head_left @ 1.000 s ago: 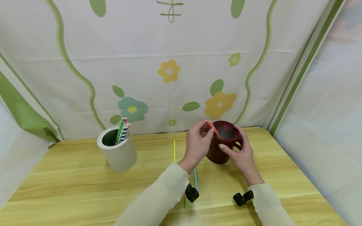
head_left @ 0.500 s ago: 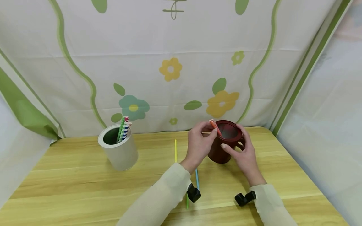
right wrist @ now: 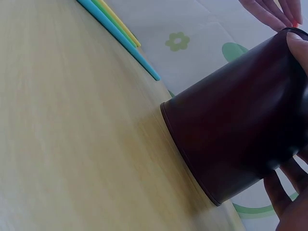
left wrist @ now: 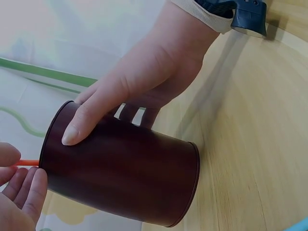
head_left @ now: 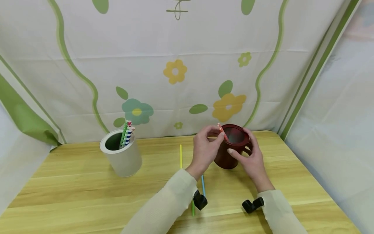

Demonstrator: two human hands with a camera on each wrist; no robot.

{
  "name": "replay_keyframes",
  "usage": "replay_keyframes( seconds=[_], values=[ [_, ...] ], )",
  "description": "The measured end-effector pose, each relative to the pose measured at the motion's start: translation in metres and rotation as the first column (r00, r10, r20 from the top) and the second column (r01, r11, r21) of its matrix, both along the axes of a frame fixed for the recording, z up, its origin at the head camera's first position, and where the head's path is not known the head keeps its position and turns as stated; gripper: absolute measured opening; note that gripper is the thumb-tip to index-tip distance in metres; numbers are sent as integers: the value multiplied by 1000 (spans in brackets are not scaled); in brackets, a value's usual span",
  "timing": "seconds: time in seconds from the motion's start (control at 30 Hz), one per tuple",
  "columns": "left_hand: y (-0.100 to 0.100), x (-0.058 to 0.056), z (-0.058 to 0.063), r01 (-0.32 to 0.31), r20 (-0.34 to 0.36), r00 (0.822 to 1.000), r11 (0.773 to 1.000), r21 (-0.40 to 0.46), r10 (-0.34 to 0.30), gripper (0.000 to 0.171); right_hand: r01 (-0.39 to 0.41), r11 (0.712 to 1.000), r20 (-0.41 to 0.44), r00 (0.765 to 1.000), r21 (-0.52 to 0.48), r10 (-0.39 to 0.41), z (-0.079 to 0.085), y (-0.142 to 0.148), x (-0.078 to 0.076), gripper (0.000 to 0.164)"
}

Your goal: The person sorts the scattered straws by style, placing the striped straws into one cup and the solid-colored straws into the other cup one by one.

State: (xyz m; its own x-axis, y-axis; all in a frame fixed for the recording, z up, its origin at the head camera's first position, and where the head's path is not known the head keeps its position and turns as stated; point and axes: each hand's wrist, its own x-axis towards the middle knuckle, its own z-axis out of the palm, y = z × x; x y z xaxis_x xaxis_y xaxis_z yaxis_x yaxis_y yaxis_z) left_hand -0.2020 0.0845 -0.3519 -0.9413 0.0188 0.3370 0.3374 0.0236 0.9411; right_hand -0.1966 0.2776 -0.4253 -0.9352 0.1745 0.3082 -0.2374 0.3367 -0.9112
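Note:
A dark red mug (head_left: pixel 226 157) stands at the right of the table, its handle toward the right. My right hand (head_left: pixel 255 164) holds it, thumb on the near side and fingers round the handle side. Over the left of its rim, my left hand (head_left: pixel 204 149) pinches thin orange-red straws (head_left: pixel 223 132), whose upper ends stick out above the fingers. They slant down into the mug's mouth; their lower ends are hidden. In the left wrist view an orange straw (left wrist: pixel 28 162) meets the rim of the mug (left wrist: pixel 120 168) between the left fingertips.
Yellow (head_left: pixel 180 156), blue (head_left: pixel 203 185) and green (head_left: pixel 193 208) straws lie on the wooden table (head_left: pixel 81 195), partly under the left forearm. A whitish canister (head_left: pixel 124 164) at the left holds several patterned straws (head_left: pixel 127 136). A flowered cloth (head_left: pixel 175 42) hangs behind.
The orange-red straws have shifted slightly right, over the mug's mouth, and tilt a little differently in my left fingers. My right hand keeps its hold on the mug.

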Motion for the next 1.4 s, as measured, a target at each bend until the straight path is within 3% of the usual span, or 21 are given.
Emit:
replay_keyframes(
  seconds=[0.37,0.57,0.73,0.87,1.0,1.1,1.23,1.4],
  values=[
    [-12,1,2,12,87,996,990,140,-24,14,6,1000,-6,1000,-1,-6,-3,-1,-2,91],
    [-35,-1,2,-25,174,985,993,117,4,18,14,1000,-6,1000,-4,-14,-3,-1,-1,92],
    [-63,-5,-6,-74,272,961,993,90,47,18,13,1000,-2,1000,-1,-13,-2,0,0,92],
    [-83,-6,-19,-124,347,932,992,24,108,18,9,1000,-5,1000,3,-9,-1,1,0,92],
    [-96,-8,-34,-156,393,900,982,-108,186,20,11,1000,-16,1000,-4,-11,-1,2,0,92],
    [-103,-10,-46,-181,366,893,954,-240,261,22,12,1000,-23,1000,-9,-12,-2,2,1,92],
    [-109,-13,-60,-237,295,884,892,-386,362,23,1,1000,-21,1000,-5,-1,-3,1,0,93],
    [-110,-18,-70,-201,306,876,859,-471,373,25,-1,1000,-22,1000,-6,1,-3,0,-1,92]
  ],
)
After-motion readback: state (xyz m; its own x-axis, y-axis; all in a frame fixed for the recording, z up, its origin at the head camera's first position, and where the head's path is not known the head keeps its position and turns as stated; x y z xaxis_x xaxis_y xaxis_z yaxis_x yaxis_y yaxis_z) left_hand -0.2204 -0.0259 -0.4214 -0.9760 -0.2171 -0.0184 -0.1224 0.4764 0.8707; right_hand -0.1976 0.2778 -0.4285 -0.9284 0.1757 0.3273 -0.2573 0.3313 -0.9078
